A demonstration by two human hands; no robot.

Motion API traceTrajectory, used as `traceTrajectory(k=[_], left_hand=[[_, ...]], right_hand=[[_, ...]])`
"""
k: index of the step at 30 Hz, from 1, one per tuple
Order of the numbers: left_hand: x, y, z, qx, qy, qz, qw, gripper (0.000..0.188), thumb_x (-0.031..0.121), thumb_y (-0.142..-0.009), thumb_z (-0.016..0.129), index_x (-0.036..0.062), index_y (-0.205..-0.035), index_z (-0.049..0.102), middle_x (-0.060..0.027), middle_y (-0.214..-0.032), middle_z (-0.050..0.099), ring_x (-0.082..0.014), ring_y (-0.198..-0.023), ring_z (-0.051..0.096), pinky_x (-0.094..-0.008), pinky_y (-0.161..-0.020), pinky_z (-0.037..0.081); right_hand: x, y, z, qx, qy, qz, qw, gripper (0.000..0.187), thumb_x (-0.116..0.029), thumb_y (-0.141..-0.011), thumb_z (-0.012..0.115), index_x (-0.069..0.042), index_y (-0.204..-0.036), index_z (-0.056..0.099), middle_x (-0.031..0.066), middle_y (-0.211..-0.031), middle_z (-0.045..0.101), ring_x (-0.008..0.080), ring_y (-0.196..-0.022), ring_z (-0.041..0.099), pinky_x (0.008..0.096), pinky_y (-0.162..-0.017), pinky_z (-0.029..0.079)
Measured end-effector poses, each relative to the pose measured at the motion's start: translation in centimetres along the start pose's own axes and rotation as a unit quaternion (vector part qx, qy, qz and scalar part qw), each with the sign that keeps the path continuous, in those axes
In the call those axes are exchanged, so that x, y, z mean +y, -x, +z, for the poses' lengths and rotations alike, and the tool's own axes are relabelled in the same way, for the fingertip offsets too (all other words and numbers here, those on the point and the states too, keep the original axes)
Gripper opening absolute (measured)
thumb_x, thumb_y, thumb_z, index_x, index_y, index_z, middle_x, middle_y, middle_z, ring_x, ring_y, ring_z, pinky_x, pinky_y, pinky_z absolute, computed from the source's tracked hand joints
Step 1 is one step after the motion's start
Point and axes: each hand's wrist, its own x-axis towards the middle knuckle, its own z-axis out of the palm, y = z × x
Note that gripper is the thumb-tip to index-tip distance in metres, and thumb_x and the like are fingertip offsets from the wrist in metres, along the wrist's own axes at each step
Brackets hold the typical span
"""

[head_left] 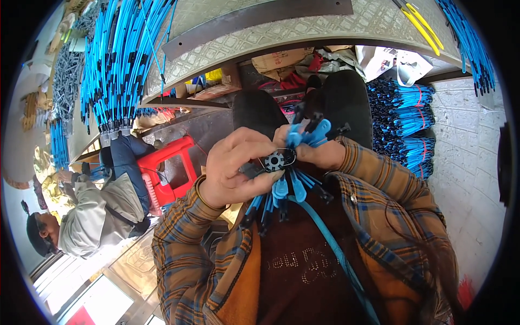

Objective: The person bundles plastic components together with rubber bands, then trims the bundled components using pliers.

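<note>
Both hands (230, 162) close together, fingers (250, 147) curled inward, forearms (181, 227) angled toward each other

A counter (374, 24) with a pale, embossed top runs across the room, its near edge bowed by the lens; by the counter's right end stands a wall (466, 130) of white-painted brick; under the near edge the space sinks into shadow; off the counter's left part stands a red plastic stool (187, 145); farther back from that side, the floor (132, 273) shows tan patterned tiles; strong white light falls there, its source unclear.
</note>
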Motion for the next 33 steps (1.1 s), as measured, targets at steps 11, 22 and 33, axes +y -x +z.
traceTrajectory(k=[11, 22, 33], left_hand=[[0.3, 0.2, 0.1, -0.006, -0.003, 0.003, 1.0, 0.03, 0.007, -0.061, 0.073, 0.0045, -0.087, 0.061, -0.008, -0.082, 0.057, -0.0171, -0.068, 0.058, -0.0248, -0.057, 0.046], [0.3, 0.4, -0.1, -0.034, 0.006, 0.022, 0.999, 0.033, 0.005, -0.063, 0.072, 0.0013, -0.093, 0.06, -0.0098, -0.087, 0.057, -0.0142, -0.073, 0.057, -0.0217, -0.057, 0.045], [-0.2, -0.4, -1.1, -0.131, 0.103, 0.015, 0.986, 0.031, 0.01, -0.063, 0.075, 0.0019, -0.09, 0.062, -0.0096, -0.079, 0.059, -0.0244, -0.075, 0.06, -0.0293, -0.064, 0.047]], right_hand=[[-1.3, 0.5, -0.1, -0.015, 0.06, 0.034, 0.998, 0.046, -0.043, -0.078, 0.062, -0.004, -0.1, 0.052, 0.002, -0.089, 0.053, 0.0096, -0.085, 0.048, 0.0261, -0.074, 0.042], [-0.9, 0.7, 0.6, 0.009, 0.06, 0.031, 0.998, 0.048, -0.045, -0.076, 0.064, -0.005, -0.101, 0.052, 0.001, -0.089, 0.053, 0.0089, -0.084, 0.047, 0.0251, -0.073, 0.041], [-2.0, 0.2, 0.4, -0.101, 0.081, 0.099, 0.987, 0.055, -0.047, -0.072, 0.067, -0.002, -0.1, 0.052, 0.0017, -0.088, 0.053, 0.0091, -0.082, 0.048, 0.0248, -0.072, 0.042]])
